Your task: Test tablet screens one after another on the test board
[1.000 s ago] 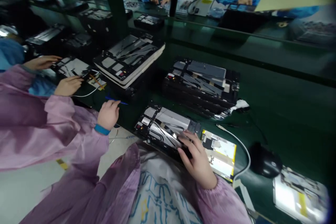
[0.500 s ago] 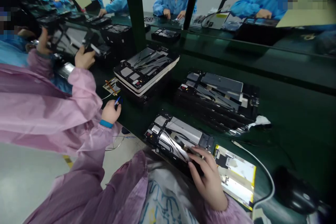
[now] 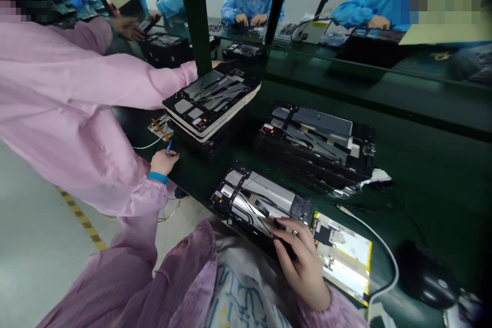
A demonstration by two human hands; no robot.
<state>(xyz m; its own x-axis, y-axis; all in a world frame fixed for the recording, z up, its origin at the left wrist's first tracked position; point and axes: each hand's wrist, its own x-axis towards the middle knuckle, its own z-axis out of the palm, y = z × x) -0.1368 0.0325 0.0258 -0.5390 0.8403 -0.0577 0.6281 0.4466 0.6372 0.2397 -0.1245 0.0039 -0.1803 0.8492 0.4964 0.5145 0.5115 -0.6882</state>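
My left hand (image 3: 163,162), with a blue band at the wrist, is closed around a slim blue tool (image 3: 169,147) like a pen; its exact kind cannot be told. It is over the bench's near edge, left of an opened tablet (image 3: 265,189). That tablet lies at the edge in front of me, its silver inner plates and black cables showing. Over its near right corner, my right hand (image 3: 303,264) spreads its bent fingers, fingertips touching the dark parts there. A bright yellow-edged panel (image 3: 346,259) lies right of this hand, partly under it.
Stacks of opened tablets stand behind, one at centre (image 3: 215,97) and one at right (image 3: 319,133). A white cable (image 3: 388,253) curves near a black rounded object (image 3: 426,274). A co-worker's pink sleeve (image 3: 126,79) reaches behind the centre stack. Dark posts (image 3: 194,10) rise from the bench.
The co-worker in pink has leaned in, one arm now reaching behind the centre stack. My left hand has stayed near its place with the blue tool; my right hand remains on the tablet.
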